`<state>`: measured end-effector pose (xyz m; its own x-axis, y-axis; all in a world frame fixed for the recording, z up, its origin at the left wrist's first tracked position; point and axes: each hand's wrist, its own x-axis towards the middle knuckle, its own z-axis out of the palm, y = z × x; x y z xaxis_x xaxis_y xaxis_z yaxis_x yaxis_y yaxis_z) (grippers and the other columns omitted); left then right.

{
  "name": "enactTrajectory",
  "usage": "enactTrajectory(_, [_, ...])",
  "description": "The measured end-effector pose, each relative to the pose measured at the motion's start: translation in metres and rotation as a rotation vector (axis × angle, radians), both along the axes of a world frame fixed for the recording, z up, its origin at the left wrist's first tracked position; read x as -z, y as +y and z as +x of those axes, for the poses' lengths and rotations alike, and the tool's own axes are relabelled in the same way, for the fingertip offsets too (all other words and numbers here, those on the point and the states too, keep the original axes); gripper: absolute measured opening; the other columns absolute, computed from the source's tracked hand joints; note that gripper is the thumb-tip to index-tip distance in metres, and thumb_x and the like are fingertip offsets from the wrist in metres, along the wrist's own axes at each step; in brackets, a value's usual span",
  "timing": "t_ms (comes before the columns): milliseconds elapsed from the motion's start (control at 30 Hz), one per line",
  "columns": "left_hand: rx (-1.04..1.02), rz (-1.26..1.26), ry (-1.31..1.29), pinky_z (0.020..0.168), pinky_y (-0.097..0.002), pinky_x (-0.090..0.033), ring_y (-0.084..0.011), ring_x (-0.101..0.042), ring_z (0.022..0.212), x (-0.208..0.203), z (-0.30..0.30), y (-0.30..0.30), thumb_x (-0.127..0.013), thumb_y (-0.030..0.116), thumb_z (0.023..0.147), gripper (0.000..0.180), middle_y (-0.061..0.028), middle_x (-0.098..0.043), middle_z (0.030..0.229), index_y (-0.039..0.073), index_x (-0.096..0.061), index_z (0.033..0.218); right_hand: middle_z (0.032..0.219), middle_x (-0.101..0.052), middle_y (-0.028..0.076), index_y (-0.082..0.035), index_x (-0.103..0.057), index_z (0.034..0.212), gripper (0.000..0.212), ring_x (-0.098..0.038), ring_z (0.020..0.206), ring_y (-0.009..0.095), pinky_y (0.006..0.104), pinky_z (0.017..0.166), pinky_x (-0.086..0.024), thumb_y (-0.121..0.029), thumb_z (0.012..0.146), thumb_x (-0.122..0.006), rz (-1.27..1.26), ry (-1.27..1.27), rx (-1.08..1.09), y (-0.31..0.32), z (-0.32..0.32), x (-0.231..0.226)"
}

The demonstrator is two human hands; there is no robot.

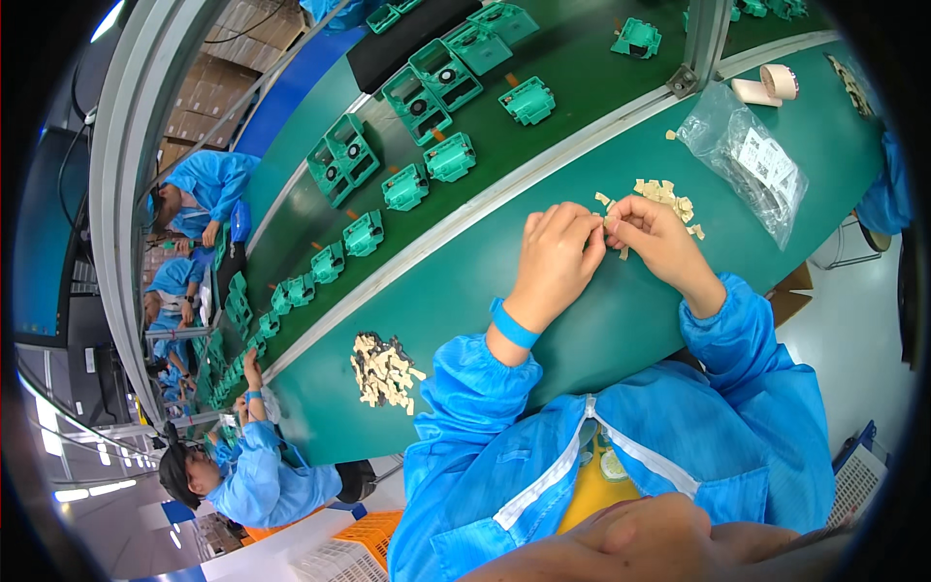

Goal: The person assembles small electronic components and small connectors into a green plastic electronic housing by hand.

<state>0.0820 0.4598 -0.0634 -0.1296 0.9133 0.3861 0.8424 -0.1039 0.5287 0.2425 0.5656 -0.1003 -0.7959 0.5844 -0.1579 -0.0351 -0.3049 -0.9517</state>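
My left hand (558, 254) and my right hand (656, 238) meet over the green tabletop (465, 301), fingertips pinched together. Between them is a small beige piece (610, 223), mostly covered by the fingers. Right behind my right hand lies a loose pile of small beige pieces (669, 197). One single beige piece (602, 198) sits just beyond the fingertips. Farther left on the table is a second pile of small beige and black pieces (384, 371), away from both hands. A blue band circles my left wrist.
Beyond a pale rail (485, 201), a dark green conveyor carries green housings (450, 157) in rows. A clear plastic bag (745, 160) and a tape roll (779, 81) lie at the right. A metal post (708, 44) stands behind. Co-workers in blue (267, 485) sit along the left.
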Motion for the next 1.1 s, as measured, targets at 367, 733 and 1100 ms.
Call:
enactTrajectory(367, [-0.116, -0.140, -0.081, 0.083, -0.0424, -0.053, -0.0277, -0.069, 0.091, 0.034, 0.014, 0.036, -0.070, 0.011, 0.089, 0.010, -0.0085, -0.071, 0.098, 0.002, -0.073, 0.093, 0.082, -0.065, 0.001, -0.001, -0.064, 0.093, 0.009, -0.064, 0.077, 0.010, 0.0261, 0.071, -0.052, -0.009, 0.096, -0.061, 0.045, -0.054, 0.193, 0.033, 0.033, -0.019])
enactTrajectory(733, [0.064, -0.197, -0.293, 0.081, -0.0356, -0.053, -0.0263, -0.066, 0.096, 0.006, 0.002, 0.020, -0.070, 0.013, 0.090, 0.017, -0.0088, -0.073, 0.099, 0.005, -0.073, 0.104, 0.085, -0.066, 0.004, 0.001, -0.066, 0.098, 0.012, -0.064, 0.075, 0.012, 0.0284, 0.068, -0.052, -0.011, 0.095, -0.068, 0.441, -0.293, -0.011, 0.022, 0.020, -0.035])
enactTrajectory(1100, [0.028, -0.152, -0.480, 0.072, -0.0344, -0.052, -0.0227, -0.065, 0.088, 0.009, -0.005, 0.008, -0.069, 0.015, 0.091, 0.017, -0.0101, -0.073, 0.091, 0.001, -0.073, 0.101, 0.084, -0.063, 0.012, 0.002, -0.068, 0.088, 0.008, -0.064, 0.079, 0.027, 0.0378, 0.070, -0.052, -0.005, 0.085, -0.070, 0.957, -0.216, 0.055, 0.014, 0.002, -0.042])
